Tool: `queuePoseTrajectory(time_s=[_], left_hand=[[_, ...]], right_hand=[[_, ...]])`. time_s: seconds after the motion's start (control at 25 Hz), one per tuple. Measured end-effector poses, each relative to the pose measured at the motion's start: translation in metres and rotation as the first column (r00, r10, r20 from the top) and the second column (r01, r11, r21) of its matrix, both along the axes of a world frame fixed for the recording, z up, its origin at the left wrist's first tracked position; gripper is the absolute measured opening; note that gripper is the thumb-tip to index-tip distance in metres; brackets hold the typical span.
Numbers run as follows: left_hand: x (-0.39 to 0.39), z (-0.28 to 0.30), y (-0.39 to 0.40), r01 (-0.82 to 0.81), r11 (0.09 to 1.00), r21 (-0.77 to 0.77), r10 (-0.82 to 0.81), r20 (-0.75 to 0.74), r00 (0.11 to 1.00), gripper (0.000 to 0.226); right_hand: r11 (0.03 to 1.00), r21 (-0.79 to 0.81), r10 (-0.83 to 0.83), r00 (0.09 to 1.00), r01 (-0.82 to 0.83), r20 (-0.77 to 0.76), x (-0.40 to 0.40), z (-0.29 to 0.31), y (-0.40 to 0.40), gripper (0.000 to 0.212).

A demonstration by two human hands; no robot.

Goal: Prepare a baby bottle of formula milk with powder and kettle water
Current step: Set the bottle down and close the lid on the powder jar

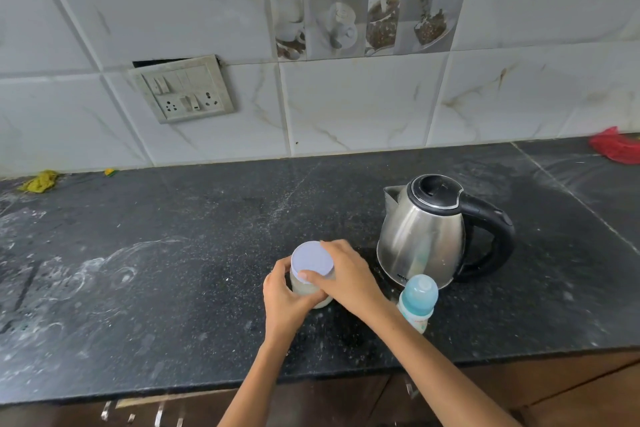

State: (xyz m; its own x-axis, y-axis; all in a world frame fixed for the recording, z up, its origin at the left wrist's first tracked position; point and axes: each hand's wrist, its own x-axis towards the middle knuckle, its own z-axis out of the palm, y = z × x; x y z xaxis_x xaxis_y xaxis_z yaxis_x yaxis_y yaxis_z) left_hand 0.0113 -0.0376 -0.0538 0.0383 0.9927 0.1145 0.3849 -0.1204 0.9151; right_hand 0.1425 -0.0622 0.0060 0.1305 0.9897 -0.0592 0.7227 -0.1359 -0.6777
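1. Powder jar point(309, 291) sits on the black stone counter point(173, 253), near its front edge and just left of the kettle point(424, 236); you have both hands on it.
2. Your left hand point(285, 302) wraps the jar's clear body, fingers curled round the near side. That reads as a bracing hold, keeping the jar from spinning or sliding.
3. Your right hand point(349, 276) comes over from the right with thumb and fingers clamped on the rim of the pale lid point(311, 262). The pairing suggests you are twisting or prying the lid; whether it is already loose, you cannot tell from this view.
4. The jar stands upright, long axis vertical, lid facing up and slightly toward you.
5. The baby bottle point(417, 302) stands upright just in front of the kettle, right of your right wrist, its blue domed cap point(419, 289) on. With the cap on, it cannot take powder yet, so filling appears not to have begun.
6. The steel kettle stands with lid closed, spout pointing left toward the back and black handle to the right, which suits a right-hand pick-up.
7. Keep the jar level while the lid comes off, since a tilt could spill powder over the counter.
8. A switchboard point(181, 90) is set in the tiled wall behind.
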Motion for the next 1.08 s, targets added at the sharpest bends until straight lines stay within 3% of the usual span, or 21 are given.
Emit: queuePoseTrajectory(time_s=[0.08,0.12,0.24,0.32,0.48,0.6,0.72,0.92,1.08], left_hand=[[0.0,0.001,0.001,-0.001,1.0,0.006,0.001,-0.016,1.0,0.071],[0.0,0.001,0.001,0.002,1.0,0.011,-0.001,-0.018,1.0,0.071],[0.001,0.001,0.001,0.003,1.0,0.019,-0.003,-0.008,1.0,0.063],[0.002,0.002,0.0,-0.002,1.0,0.02,0.002,-0.011,1.0,0.059],[0.002,0.004,0.0,-0.003,1.0,0.015,0.003,-0.008,1.0,0.06],[0.001,0.005,0.001,0.007,1.0,0.013,-0.007,-0.019,1.0,0.059],[0.002,0.006,0.0,-0.003,1.0,0.014,0.004,-0.034,0.999,0.052],[0.002,0.008,0.004,0.0,1.0,0.022,0.002,-0.073,0.997,0.037],[-0.004,0.012,0.005,0.054,0.998,0.015,-0.052,-0.139,0.989,0.054]], right_hand=[[0.968,0.165,-0.198,0.979,0.189,0.04,0.004,-0.006,-0.003,0.044],[0.965,0.188,-0.192,0.981,0.185,0.019,0.007,-0.007,-0.002,0.042],[0.998,0.056,0.041,0.98,-0.031,-0.195,0.002,-0.01,0.003,0.059],[0.998,0.04,0.056,0.971,-0.048,-0.23,-0.005,-0.017,-0.001,0.066],[0.976,0.209,-0.033,0.995,0.053,-0.097,0.009,-0.024,-0.014,0.06],[0.969,0.157,0.186,0.982,-0.19,0.04,0.018,-0.018,0.004,0.072],[0.923,0.072,0.367,0.92,-0.379,0.137,0.01,-0.024,0.016,0.068],[0.977,0.199,0.039,0.977,-0.082,0.211,-0.024,-0.046,0.012,0.062],[0.984,0.083,0.152,0.987,-0.155,0.041,-0.008,-0.021,0.008,0.075]])
